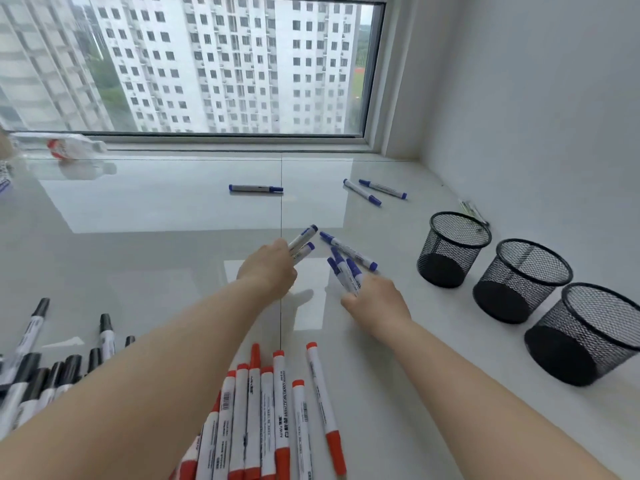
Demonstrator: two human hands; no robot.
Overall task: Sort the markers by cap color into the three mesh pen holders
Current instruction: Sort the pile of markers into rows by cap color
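Note:
My left hand grips two blue-capped markers over the middle of the glossy white surface. Close to its right, my right hand holds three blue-capped markers, caps pointing away from me. One more blue marker lies flat just beyond them. Farther back lie a single blue marker and a pair of blue markers. Red-capped markers lie bunched in front of me, black-capped markers at the lower left. Three black mesh holders stand in a row on the right, with nothing seen inside.
A white wall runs along the right behind the holders. A large window closes the far side. A plastic bottle lies on its side at the far left by the sill. Some thin pens rest against the wall.

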